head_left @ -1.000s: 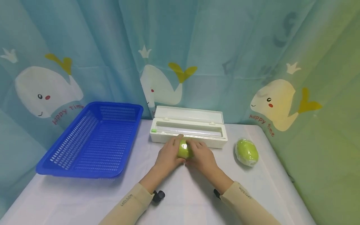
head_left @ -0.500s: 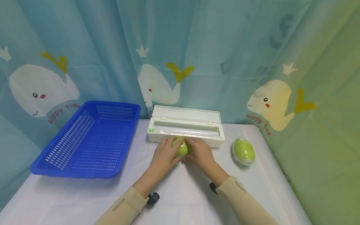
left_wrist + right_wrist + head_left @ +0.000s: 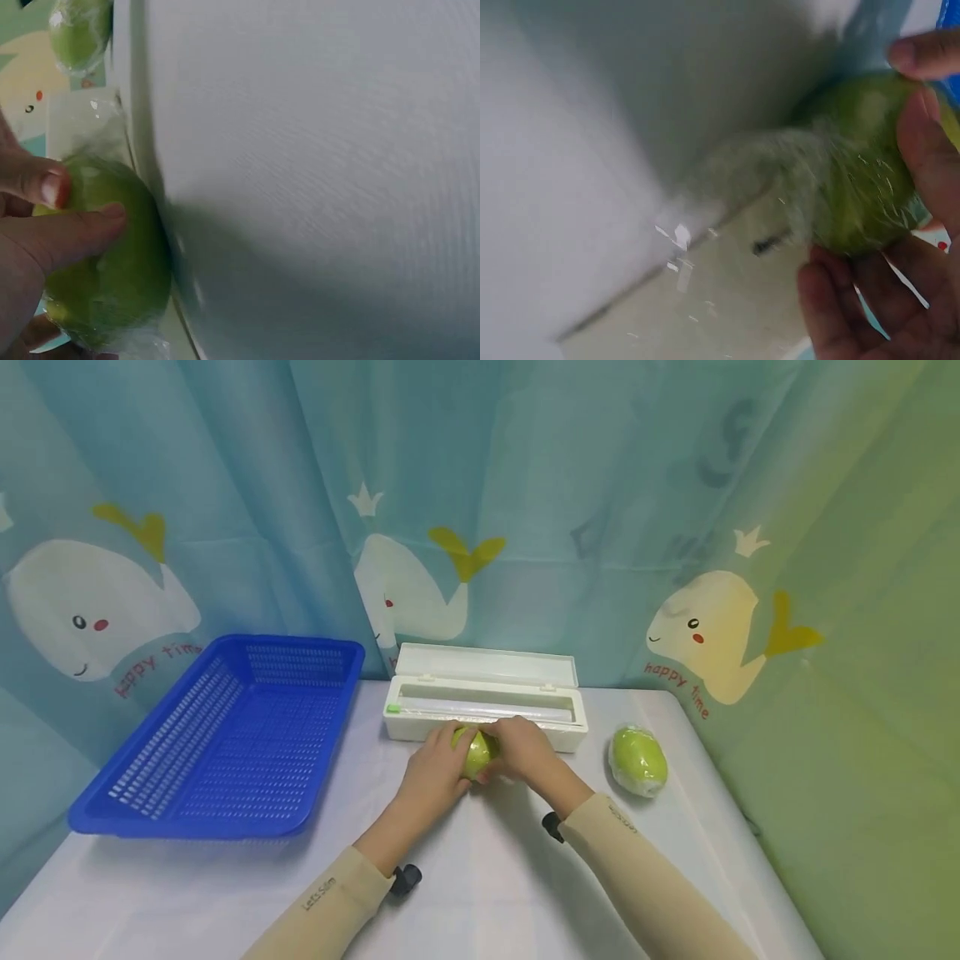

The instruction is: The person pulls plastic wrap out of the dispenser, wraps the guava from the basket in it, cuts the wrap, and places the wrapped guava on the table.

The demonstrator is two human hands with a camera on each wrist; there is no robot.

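A green fruit [image 3: 477, 755] with a dark stem [image 3: 771, 241] is held between both hands, close in front of the white cling film box [image 3: 487, 727]. Clear film [image 3: 742, 172] covers it, bunched and loose around the stem end in the right wrist view. My left hand [image 3: 431, 774] grips the fruit from the left, its thumb [image 3: 86, 231] lying across the wrapped side. On the other side, my right hand [image 3: 519, 748] holds it with the thumb and curled fingers [image 3: 825, 300]. A second green fruit [image 3: 638, 760], wrapped in film, lies on the table to the right.
The box's lid [image 3: 487, 665] stands raised at the back, showing a film roll [image 3: 483, 708] and a green slider [image 3: 393, 709] at the left end. A blue perforated basket [image 3: 300, 810] stands on the left. A whale-print curtain [image 3: 540, 485] hangs behind the white table [image 3: 480, 893].
Both hands keep hold of the fruit while turning it slightly. The right hand's fingers have shifted over its right side and that wrist has lifted a little. The whole view has drifted somewhat.
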